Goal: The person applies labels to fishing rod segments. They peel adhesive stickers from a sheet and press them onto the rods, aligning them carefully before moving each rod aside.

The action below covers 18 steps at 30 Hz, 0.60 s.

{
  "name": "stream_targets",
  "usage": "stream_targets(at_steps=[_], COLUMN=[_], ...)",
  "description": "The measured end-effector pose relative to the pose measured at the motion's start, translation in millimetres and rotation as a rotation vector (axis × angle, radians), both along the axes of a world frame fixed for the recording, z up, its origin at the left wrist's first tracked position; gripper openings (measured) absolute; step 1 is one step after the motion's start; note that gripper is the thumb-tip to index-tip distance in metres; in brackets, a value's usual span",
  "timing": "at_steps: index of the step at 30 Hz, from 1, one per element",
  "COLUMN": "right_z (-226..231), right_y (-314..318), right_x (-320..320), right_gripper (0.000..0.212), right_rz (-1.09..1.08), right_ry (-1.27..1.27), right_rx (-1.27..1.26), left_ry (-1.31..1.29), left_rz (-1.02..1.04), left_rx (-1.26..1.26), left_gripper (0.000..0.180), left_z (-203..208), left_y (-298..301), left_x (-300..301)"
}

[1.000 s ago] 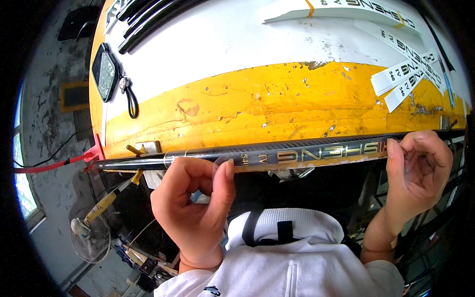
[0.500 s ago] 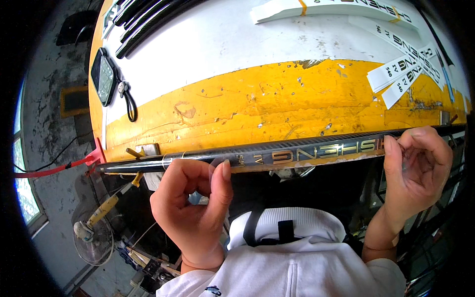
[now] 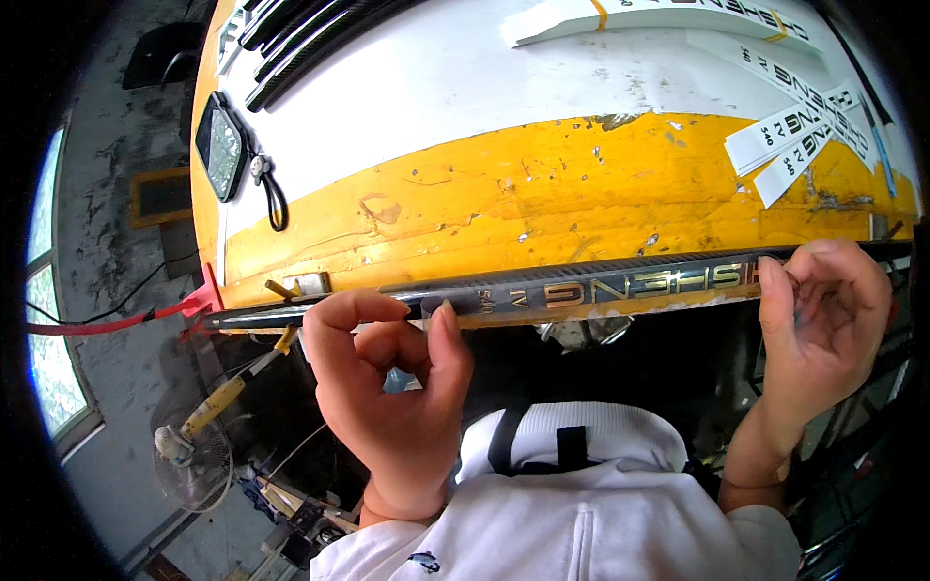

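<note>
Strip of clear film point(image 3: 630, 288) with gold lettering along a dark tube point(image 3: 291, 315), at the near edge of the counter point(image 3: 484, 198), left hand point(image 3: 397, 397) by the film's left end, grip hard to tell, right hand point(image 3: 823, 324) pinching its right end, phone point(image 3: 222, 150) far left, printed white strips point(image 3: 783, 140) far right.

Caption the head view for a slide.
Left hand and right hand near opposite ends of a clear lettered strip along a black tube.
</note>
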State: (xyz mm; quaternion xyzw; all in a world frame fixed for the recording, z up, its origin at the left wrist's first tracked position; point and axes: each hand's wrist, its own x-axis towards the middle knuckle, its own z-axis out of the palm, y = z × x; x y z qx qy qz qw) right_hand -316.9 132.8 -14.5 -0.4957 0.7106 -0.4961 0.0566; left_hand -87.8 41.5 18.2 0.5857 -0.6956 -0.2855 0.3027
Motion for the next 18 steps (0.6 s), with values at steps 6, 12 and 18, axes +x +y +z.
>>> stream_targets(at_steps=[6, 12, 18], right_z=[0, 0, -1], right_y=[-1, -1, 0], right_x=[-1, -2, -4], right_gripper=[0.050, 0.049, 0.044], right_rz=[0.019, 0.014, 0.070], right_ry=[0.011, -0.007, -0.035], right_rx=[-0.007, -0.001, -0.034], left_ry=[-0.127, -0.567, -0.686], left_rz=[-0.041, -0.420, -0.578], left_rx=[-0.312, -0.644, -0.616], left_gripper=[0.038, 0.024, 0.062], left_z=[-12, 5, -5], left_y=[-3, 4, 26], left_x=[11, 12, -13])
